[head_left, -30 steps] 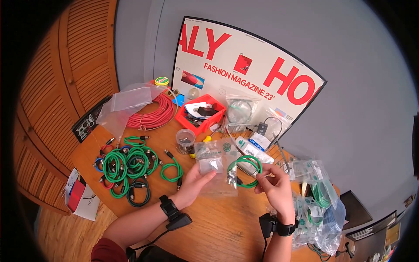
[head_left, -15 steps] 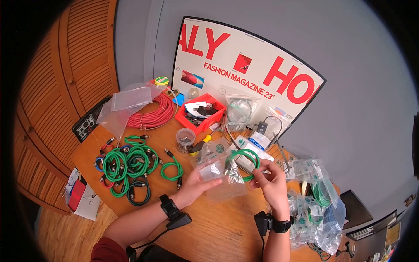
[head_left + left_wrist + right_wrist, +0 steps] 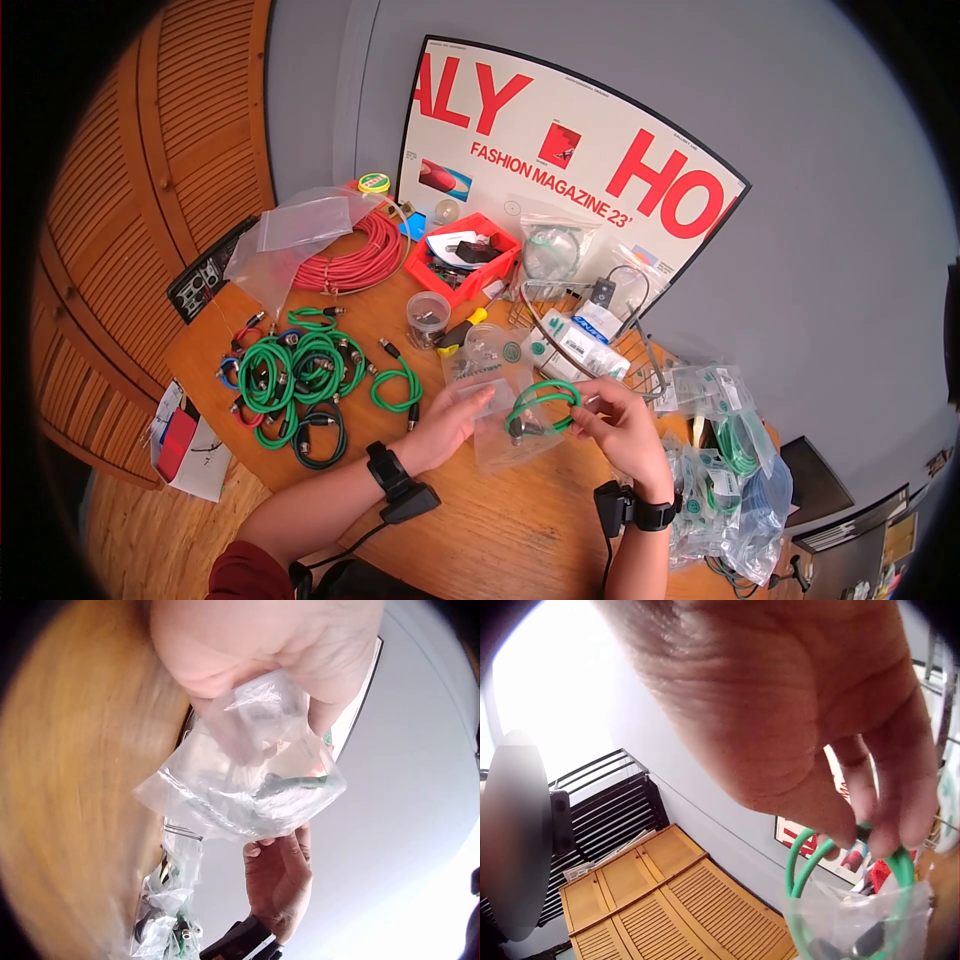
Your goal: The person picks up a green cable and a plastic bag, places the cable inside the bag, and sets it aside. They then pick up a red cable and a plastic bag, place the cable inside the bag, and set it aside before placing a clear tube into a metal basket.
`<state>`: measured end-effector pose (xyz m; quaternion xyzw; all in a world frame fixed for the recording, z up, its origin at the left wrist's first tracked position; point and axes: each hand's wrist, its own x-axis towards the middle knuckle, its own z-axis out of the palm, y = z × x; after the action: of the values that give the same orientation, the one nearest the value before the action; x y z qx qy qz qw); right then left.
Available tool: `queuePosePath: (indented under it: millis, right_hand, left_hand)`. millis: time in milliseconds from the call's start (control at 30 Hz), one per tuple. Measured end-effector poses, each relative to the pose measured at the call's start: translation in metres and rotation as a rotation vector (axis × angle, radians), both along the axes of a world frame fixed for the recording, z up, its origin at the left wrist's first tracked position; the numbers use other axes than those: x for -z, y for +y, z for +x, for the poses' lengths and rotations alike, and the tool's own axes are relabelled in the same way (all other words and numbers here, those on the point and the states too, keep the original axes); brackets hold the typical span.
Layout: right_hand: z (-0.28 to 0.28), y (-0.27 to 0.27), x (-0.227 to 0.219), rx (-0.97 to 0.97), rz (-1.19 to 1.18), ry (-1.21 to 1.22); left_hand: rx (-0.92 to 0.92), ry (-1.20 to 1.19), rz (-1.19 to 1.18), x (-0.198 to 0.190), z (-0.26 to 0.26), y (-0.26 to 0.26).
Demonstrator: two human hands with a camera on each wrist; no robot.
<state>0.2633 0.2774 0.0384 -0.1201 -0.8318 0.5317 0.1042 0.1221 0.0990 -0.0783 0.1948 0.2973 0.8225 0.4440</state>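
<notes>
My left hand point(image 3: 445, 428) pinches a clear plastic bag point(image 3: 510, 452) with a white label, thumb on top. My right hand point(image 3: 622, 428) pinches a coiled green cable point(image 3: 545, 392) between thumb and fingers. In the right wrist view, the lower part of the green coil point(image 3: 799, 877) and its dark connectors point(image 3: 870, 937) show through the clear plastic, while the top of the loop is outside it. The left wrist view shows the bag point(image 3: 225, 802) hanging from my left hand point(image 3: 270, 645), with a piece of green cable visible through it.
Coiled green cables point(image 3: 265, 375) lie in a pile at the left, with a single one point(image 3: 398, 390) beside them. Behind are a red cable coil point(image 3: 360, 262), a red bin point(image 3: 455, 290), a jar point(image 3: 428, 318) and a screwdriver point(image 3: 465, 330). Bagged cables point(image 3: 715, 500) crowd the right side.
The right hand has brought the green coil left and lower, its connector end now at the bag. The bag has tilted and shifted in the left hand.
</notes>
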Motion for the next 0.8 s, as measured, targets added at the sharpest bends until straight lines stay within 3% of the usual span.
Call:
queuePosePath:
  millis: [400,600,667,800]
  right_hand:
    - [-0.005,-0.013,0.004,0.003,-0.014,-0.166]
    - [-0.003,-0.003,0.007,0.084,0.102,0.000]
    - [-0.003,-0.008,0.004,-0.020,-0.046,-0.050]
    - [-0.005,-0.014,0.004,-0.073,-0.003,-0.149]
  left_hand:
    - [0.044,0.088,-0.015,-0.007,0.004,0.000]
    - [0.033,0.103,0.005,-0.010,0.004,-0.001]
    - [0.039,0.100,0.018,-0.009,0.003,-0.001]
    - [0.091,0.135,-0.006,-0.011,0.002,-0.003]
